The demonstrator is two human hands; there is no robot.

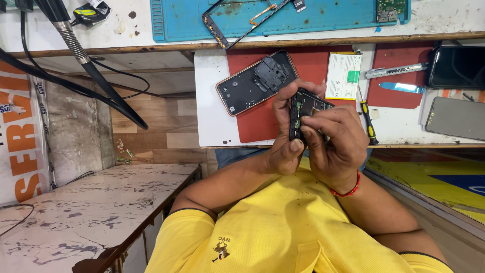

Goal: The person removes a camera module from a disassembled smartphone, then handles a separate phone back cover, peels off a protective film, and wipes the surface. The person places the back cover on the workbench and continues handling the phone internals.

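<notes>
Both of my hands hold a small black opened phone body (309, 108) with green circuit parts showing, just above the near edge of the white worktop (212, 101). My left hand (284, 132) grips its left side, thumb along the lower edge. My right hand (334, 145), with a red thread band on the wrist, wraps the right side, its fingers pressed on the phone's lower half. A dark phone back with a rose-gold rim (255, 82) lies on a red mat (257, 124) just left of my hands.
A white-and-green battery (343, 76), a yellow-and-black screwdriver (369, 124), a cutter (396, 71), a blue blade tool (401, 87) and two phones (457, 65) (457, 119) lie to the right. A blue mat (328, 20) with a phone frame (237, 23) is farther back. A marble table (86, 212) stands lower left.
</notes>
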